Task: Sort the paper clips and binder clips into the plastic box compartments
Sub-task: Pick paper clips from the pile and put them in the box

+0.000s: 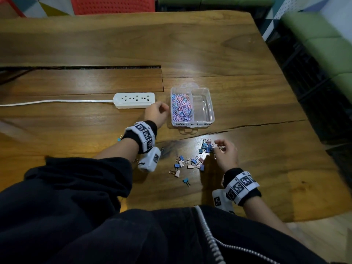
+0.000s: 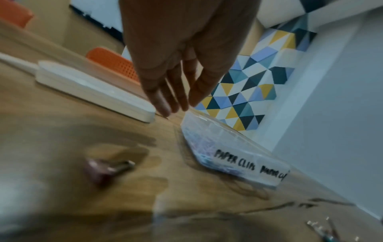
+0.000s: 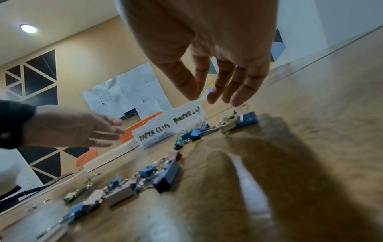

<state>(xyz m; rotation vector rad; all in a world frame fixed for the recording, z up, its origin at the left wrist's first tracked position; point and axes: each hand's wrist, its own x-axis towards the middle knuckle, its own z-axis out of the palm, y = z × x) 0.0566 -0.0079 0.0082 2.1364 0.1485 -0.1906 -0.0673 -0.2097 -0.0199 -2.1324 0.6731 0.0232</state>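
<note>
Hands both relaxed, fingers loosely extended, nothing held. Left hand (image 1: 156,114) hovers just left of plastic box (image 1: 211,119), fingertips (image 2: 165,109) near its far-left corner; can't tell if touching. Right hand (image 1: 226,154) hangs over binder clips (image 1: 206,148), fingers spread a bit, tips (image 3: 236,102) just above the cluster, not pinching any in the right wrist view.

Box sits mid-surface (image 1: 219,54), clear, two compartments. Left compartment holds pink/blue paper clips (image 1: 181,107); right compartment shows only bare plastic. Labels on near wall read "PAPER CLIPS" (image 2: 234,161) & what looks like "BINDER CLI…" – partly cut off.

More binder clips, blue + pale pink, lie scattered on the surface between the two wrists, w/ one blue clip (image 1: 186,181) apart, nearest the body. Single pinkish clip (image 2: 107,170) lies blurred under left wrist.

White power strip (image 1: 134,100) lies just left of left hand, cord running off left.
</note>
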